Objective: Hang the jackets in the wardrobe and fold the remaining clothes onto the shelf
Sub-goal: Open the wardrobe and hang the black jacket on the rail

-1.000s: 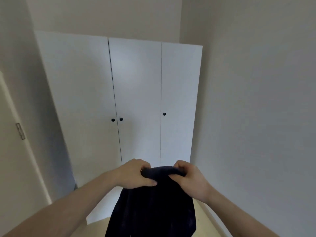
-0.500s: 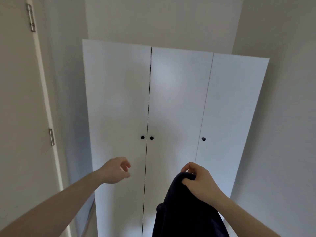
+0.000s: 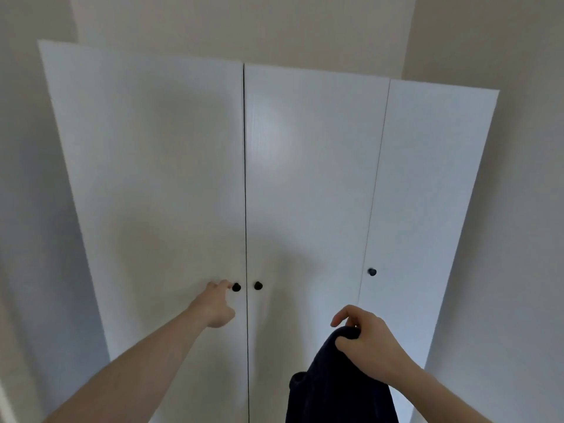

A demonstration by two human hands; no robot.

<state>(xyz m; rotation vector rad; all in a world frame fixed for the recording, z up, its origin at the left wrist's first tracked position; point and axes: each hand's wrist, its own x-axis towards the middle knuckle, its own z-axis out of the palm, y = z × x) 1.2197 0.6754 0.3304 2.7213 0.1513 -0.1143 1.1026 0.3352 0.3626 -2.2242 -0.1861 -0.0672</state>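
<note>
Three wardrobe point(image 3: 305, 178) doors shut; left hand point(image 3: 215, 303), fingers loosely extended, reaches the left knob point(image 3: 236, 287): pinch it, pull straight. Right hand point(image 3: 366, 340) grips jacket point(image 3: 338, 383), right of that knob

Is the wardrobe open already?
No, all three white doors of the wardrobe are shut, and the left hand is only reaching the left door's black knob.

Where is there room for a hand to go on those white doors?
Bare door lies everywhere above the three knobs, and right of the middle knob up to the right knob. It is crowded at the left knob, where the left hand reaches, and low right, where the right hand holds the dark garment.
</note>
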